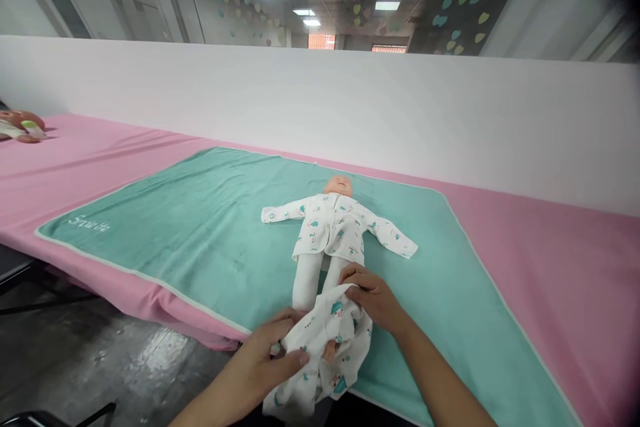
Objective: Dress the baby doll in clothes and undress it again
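A baby doll [338,185] lies on its back on a green blanket [200,213], its head toward the wall. It wears a white printed jacket [315,230] with both sleeves spread out. Matching baby pants [345,320] are bunched around the doll's lower legs, and a bit of its foot shows through the cloth. My left hand [270,353] grips the pants on the left side, thumb on top. Fingers closed, my right hand [373,293] pinches the waistband by the doll's other leg [334,273]. The near end of the pants hangs at the blanket's front edge.
A pink sheet [550,247] covers the table beneath the blanket. Another doll [23,125] lies at the far left. A low white wall [320,107] with glass above runs along the back. Dark chair parts [95,413] stand on the floor at the lower left.
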`<action>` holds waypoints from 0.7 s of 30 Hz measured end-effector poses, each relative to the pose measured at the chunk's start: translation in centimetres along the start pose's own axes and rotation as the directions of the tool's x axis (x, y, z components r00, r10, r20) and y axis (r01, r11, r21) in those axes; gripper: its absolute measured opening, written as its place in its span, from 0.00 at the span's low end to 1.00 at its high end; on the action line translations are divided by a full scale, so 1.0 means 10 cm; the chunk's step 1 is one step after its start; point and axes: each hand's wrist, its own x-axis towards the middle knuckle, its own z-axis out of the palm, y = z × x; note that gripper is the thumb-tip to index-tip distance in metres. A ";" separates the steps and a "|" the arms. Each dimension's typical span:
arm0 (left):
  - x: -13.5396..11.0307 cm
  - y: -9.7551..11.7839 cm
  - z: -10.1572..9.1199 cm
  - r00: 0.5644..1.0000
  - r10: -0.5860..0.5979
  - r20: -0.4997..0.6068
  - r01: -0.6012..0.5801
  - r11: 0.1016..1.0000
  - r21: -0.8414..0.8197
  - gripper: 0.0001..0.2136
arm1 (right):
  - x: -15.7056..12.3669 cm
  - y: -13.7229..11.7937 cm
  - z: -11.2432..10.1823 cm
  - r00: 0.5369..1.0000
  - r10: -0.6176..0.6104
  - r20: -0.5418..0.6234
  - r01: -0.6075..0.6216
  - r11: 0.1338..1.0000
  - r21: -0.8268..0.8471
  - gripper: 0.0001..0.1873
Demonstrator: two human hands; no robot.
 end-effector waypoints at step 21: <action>0.21 -0.33 -0.64 0.955 -0.043 -0.294 -0.180 0.705 -0.686 0.15 | -0.09 0.03 -0.06 0.925 0.335 0.180 -0.356 0.929 0.103 0.22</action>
